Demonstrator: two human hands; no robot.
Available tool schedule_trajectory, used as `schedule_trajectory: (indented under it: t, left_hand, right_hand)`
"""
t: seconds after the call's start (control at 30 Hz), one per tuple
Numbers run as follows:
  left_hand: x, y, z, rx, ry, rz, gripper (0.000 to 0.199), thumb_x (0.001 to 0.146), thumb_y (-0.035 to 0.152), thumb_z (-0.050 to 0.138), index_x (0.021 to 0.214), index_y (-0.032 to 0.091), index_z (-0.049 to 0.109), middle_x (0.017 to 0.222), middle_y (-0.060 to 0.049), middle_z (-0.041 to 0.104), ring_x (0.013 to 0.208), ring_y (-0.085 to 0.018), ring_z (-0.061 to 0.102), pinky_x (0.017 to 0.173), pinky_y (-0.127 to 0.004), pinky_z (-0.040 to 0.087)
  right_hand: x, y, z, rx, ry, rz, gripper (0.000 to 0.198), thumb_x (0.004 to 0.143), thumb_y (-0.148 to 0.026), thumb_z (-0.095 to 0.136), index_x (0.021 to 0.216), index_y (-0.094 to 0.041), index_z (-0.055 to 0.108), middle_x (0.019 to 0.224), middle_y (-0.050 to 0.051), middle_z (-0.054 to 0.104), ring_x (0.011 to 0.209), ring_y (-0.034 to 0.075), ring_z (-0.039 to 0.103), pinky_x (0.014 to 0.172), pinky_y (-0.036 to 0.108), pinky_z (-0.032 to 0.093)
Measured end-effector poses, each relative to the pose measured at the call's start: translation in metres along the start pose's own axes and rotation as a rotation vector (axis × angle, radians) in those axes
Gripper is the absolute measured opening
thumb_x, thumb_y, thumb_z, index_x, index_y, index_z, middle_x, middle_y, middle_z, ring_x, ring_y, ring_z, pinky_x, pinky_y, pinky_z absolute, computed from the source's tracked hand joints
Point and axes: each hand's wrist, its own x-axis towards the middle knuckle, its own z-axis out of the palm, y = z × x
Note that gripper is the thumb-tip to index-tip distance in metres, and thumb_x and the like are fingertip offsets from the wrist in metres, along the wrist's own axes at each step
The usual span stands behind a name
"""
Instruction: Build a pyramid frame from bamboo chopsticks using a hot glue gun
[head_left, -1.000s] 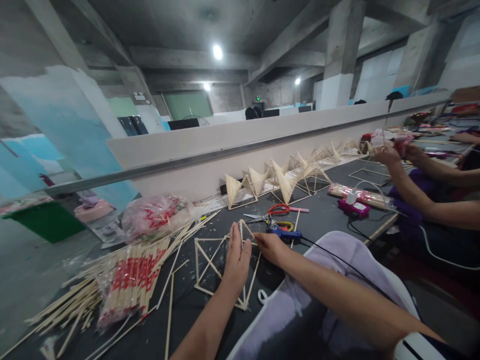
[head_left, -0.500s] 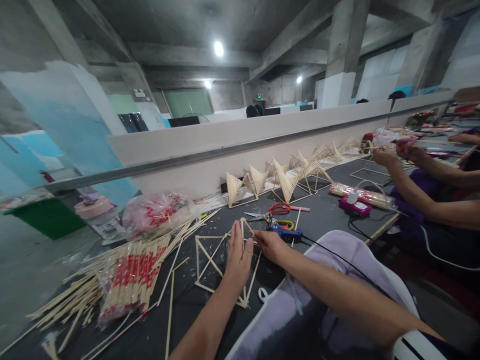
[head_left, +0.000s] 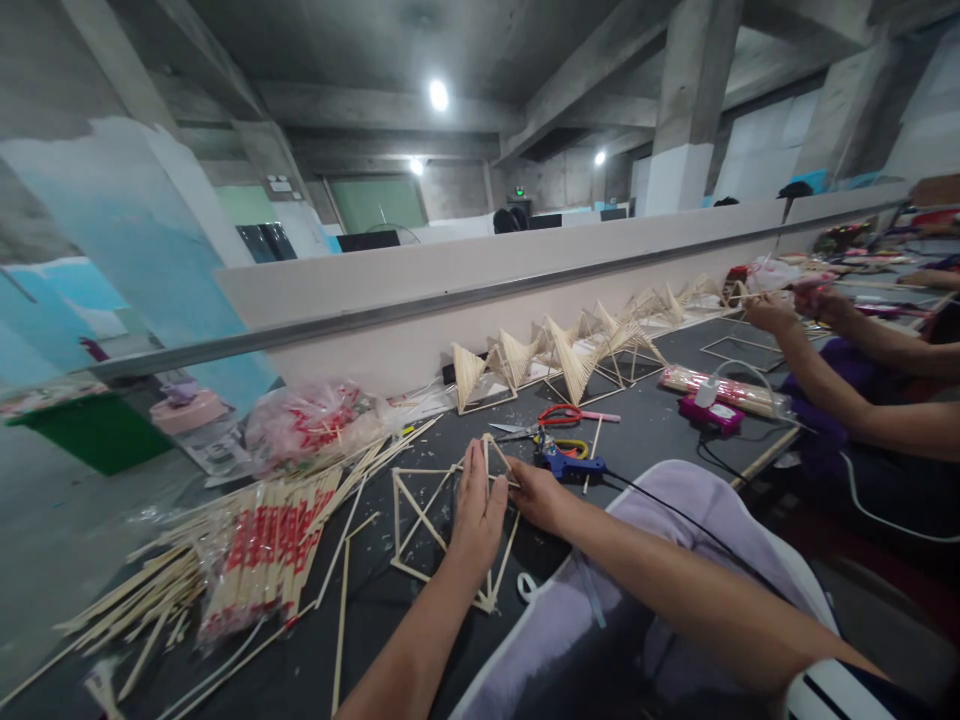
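Note:
On the dark tabletop stands a frame of thin wooden sticks [head_left: 421, 505], joined at its corners into open triangles and squares. My left hand [head_left: 478, 510] is at the frame's right part, fingers straight and close together, with the thumb on the other side of an upright stick. Close by on the right, my right hand [head_left: 538, 492] pinches a slanting wooden stick [head_left: 498, 455] that meets the upright near its top. The right fingertips are partly hidden. Just beyond my right hand lie a blue glue gun [head_left: 574, 466] with a black cord and scissors [head_left: 516, 432].
Bundled sticks in red-marked wrappers [head_left: 262, 555] and loose sticks [head_left: 142, 595] cover the left side. Several finished twisted stick models [head_left: 566, 360] line the back panel. Red-handled pliers [head_left: 561, 414] lie ahead. A magenta device [head_left: 709, 415] and a co-worker's hands [head_left: 776, 312] are at right.
Both hands keep their places at the frame, with only a very slight shift of the right hand and the slanting stick. The view has barely moved.

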Motion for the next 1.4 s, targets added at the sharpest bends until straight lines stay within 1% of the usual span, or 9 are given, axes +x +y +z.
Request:
schedule_trajectory:
  t: [0.1, 0.3, 0.4, 0.6, 0.8, 0.97, 1.13, 1.3, 1.4]
  left_hand:
    - [0.0, -0.001, 0.001, -0.003, -0.003, 0.0, 0.06, 0.088, 0.04, 0.031, 0.141, 0.018, 0.012, 0.147, -0.009, 0.014, 0.135, -0.019, 0.011, 0.11, -0.04, 0.011]
    - [0.0, -0.004, 0.001, 0.024, -0.024, 0.009, 0.06, 0.089, 0.039, 0.03, 0.141, 0.017, 0.01, 0.147, -0.009, 0.013, 0.135, -0.017, 0.01, 0.11, -0.04, 0.01]
    - [0.0, -0.006, 0.001, 0.038, -0.024, 0.014, 0.06, 0.089, 0.039, 0.03, 0.141, 0.017, 0.01, 0.147, -0.009, 0.013, 0.135, -0.018, 0.009, 0.11, -0.041, 0.011]
    - [0.0, -0.008, 0.001, 0.043, -0.026, 0.036, 0.059, 0.089, 0.039, 0.03, 0.141, 0.018, 0.01, 0.147, -0.008, 0.014, 0.135, -0.018, 0.01, 0.11, -0.041, 0.012]
    - [0.001, -0.007, 0.0, 0.052, -0.038, 0.037, 0.06, 0.089, 0.039, 0.03, 0.141, 0.016, 0.01, 0.147, -0.01, 0.015, 0.135, -0.018, 0.009, 0.11, -0.04, 0.011]
    - [0.001, -0.006, -0.001, 0.054, -0.039, 0.026, 0.06, 0.089, 0.039, 0.031, 0.141, 0.017, 0.011, 0.147, -0.009, 0.014, 0.135, -0.017, 0.009, 0.11, -0.04, 0.011]
    - [0.0, -0.006, 0.0, -0.007, -0.034, 0.017, 0.061, 0.088, 0.039, 0.034, 0.141, 0.02, 0.012, 0.147, -0.007, 0.014, 0.135, -0.018, 0.009, 0.11, -0.041, 0.01]
    - [-0.004, 0.0, -0.01, -0.109, 0.051, 0.016, 0.062, 0.086, 0.038, 0.04, 0.14, 0.024, 0.012, 0.148, -0.006, 0.013, 0.135, -0.02, 0.01, 0.11, -0.042, 0.012]
    - [-0.004, 0.009, -0.033, -0.217, 0.158, 0.074, 0.058, 0.087, 0.036, 0.04, 0.139, 0.028, 0.017, 0.145, -0.006, 0.023, 0.132, -0.02, 0.024, 0.108, -0.04, 0.022]
  right_hand:
    - [-0.001, 0.004, 0.0, -0.017, -0.041, -0.049, 0.065, 0.067, -0.004, 0.049, 0.128, -0.022, 0.038, 0.119, 0.005, 0.056, 0.105, 0.02, 0.055, 0.093, 0.033, 0.042]
    - [-0.001, 0.005, 0.001, -0.004, -0.034, -0.064, 0.07, 0.065, -0.003, 0.05, 0.131, -0.024, 0.034, 0.125, 0.004, 0.052, 0.111, 0.02, 0.051, 0.096, 0.035, 0.039]
    - [-0.002, 0.002, 0.0, -0.005, -0.035, -0.077, 0.069, 0.066, -0.002, 0.048, 0.13, -0.024, 0.035, 0.124, 0.004, 0.053, 0.11, 0.02, 0.052, 0.095, 0.034, 0.04]
    - [-0.003, 0.0, -0.001, -0.055, -0.042, -0.045, 0.063, 0.067, -0.004, 0.047, 0.126, -0.022, 0.039, 0.112, 0.005, 0.06, 0.101, 0.02, 0.057, 0.087, 0.033, 0.045]
    - [-0.002, 0.001, -0.001, -0.032, -0.053, -0.069, 0.061, 0.067, -0.003, 0.046, 0.125, -0.023, 0.04, 0.114, 0.005, 0.059, 0.105, 0.02, 0.055, 0.09, 0.033, 0.043]
    - [-0.002, 0.001, -0.001, -0.034, -0.059, -0.045, 0.063, 0.065, -0.002, 0.047, 0.125, -0.022, 0.04, 0.114, 0.005, 0.059, 0.106, 0.021, 0.055, 0.091, 0.034, 0.042]
    - [-0.003, 0.001, -0.002, -0.035, -0.061, -0.058, 0.062, 0.068, -0.003, 0.047, 0.126, -0.023, 0.039, 0.114, 0.005, 0.059, 0.104, 0.02, 0.056, 0.09, 0.034, 0.044]
    - [-0.004, 0.002, -0.002, -0.013, -0.045, -0.089, 0.068, 0.067, -0.003, 0.045, 0.132, -0.021, 0.033, 0.124, 0.006, 0.053, 0.112, 0.018, 0.051, 0.095, 0.033, 0.04]
    - [-0.005, 0.004, -0.004, -0.019, -0.015, -0.053, 0.074, 0.064, -0.002, 0.045, 0.134, -0.017, 0.03, 0.129, 0.009, 0.048, 0.119, 0.019, 0.045, 0.1, 0.035, 0.034]
